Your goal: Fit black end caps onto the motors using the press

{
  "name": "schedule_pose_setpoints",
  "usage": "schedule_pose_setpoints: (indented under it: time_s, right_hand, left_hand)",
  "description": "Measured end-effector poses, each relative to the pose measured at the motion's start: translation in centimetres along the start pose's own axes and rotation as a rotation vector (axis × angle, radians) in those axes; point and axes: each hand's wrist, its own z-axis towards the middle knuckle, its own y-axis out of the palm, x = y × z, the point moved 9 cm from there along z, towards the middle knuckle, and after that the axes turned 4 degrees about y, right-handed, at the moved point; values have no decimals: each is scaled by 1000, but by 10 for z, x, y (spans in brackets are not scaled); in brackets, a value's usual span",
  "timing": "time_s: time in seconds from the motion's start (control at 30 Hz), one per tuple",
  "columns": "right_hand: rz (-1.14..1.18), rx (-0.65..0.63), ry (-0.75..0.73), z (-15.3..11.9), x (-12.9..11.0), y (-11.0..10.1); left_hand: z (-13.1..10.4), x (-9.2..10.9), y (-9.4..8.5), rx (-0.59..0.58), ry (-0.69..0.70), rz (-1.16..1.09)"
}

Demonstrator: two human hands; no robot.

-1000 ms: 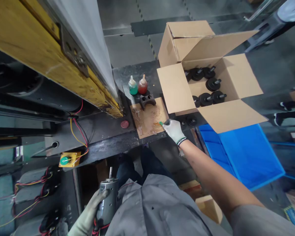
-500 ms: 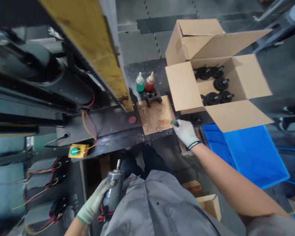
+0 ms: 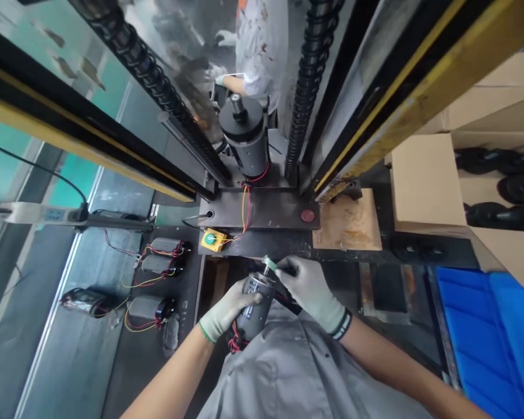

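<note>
My left hand (image 3: 229, 307), in a white glove, is wrapped round a grey cylindrical electric motor (image 3: 254, 317). The motor is tilted in front of my apron, shaft end up, with red wires bundled at its lower end. My gloved right hand (image 3: 309, 289) pinches a small green-tipped tool (image 3: 270, 263) whose exact kind I cannot make out. Its tip is at the motor's metal shaft (image 3: 266, 271); most of the tool is hidden by my fingers.
Ahead, another motor with a black disc (image 3: 241, 125) stands in a press between spring-wrapped columns. A green button on a yellow box (image 3: 213, 239) sits at the bench edge. Several motors (image 3: 146, 306) lie left. Right are stained cardboard (image 3: 349, 224), an open carton (image 3: 428, 180) and a blue crate (image 3: 467, 326). A co-worker's sleeve (image 3: 262, 46) shows beyond.
My right hand has come from the stained cardboard to the motor's shaft with the green-tipped tool. The motor is now in front of my body, and my view has turned left towards the press.
</note>
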Motion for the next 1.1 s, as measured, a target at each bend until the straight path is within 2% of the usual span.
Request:
schedule_pose_setpoints:
  time_s: [0.07,0.13,0.2,0.27,0.33,0.47,0.53,0.57,0.63,0.73,0.8,0.87,0.93,0.97,1.03,1.1]
  right_hand:
    - [-53,-31,-8,9,3,10]
    - [-132,-56,12,14,7,11]
    - [-234,-76,40,14,13,3]
    - [-295,-53,68,12,24,-19]
    - [-328,32,102,14,43,-59]
    - [-440,384,167,35,108,-176]
    - [-488,540,187,55,142,-225]
    - [-496,580,191,67,158,-241]
    - [-494,590,175,94,180,-258]
    - [-496,558,115,125,194,-266]
    - [-508,551,121,135,201,-271]
    - [-519,550,174,134,209,-274]
    - [-519,570,247,118,208,-270]
    - [-504,572,254,104,200,-261]
    - [-419,514,183,72,165,-225]
    - [-261,359,20,45,105,-168]
  left_hand:
    - [-1,0,-2,5,6,-26]
    - [-2,-3,-6,15,2,-57]
    - [-4,-7,-11,35,-4,-87]
    - [-7,-12,-17,69,-8,-120]
    - [-11,-16,-23,103,-12,-163]
    - [-18,-26,-31,168,-56,-238]
    - [-23,-28,-30,187,-66,-259]
    - [-26,-28,-30,202,-63,-264]
    - [-35,-30,-29,265,-60,-274]
    - [-55,-42,-26,408,-71,-325]
    - [-67,-56,-21,478,-77,-383]
    - [-73,-72,-14,494,-89,-446]
    - [-73,-83,-8,458,-98,-492]
    - [-72,-86,-7,436,-92,-504]
    - [-71,-88,-10,428,-59,-512]
    - [-72,-87,-19,475,-12,-503]
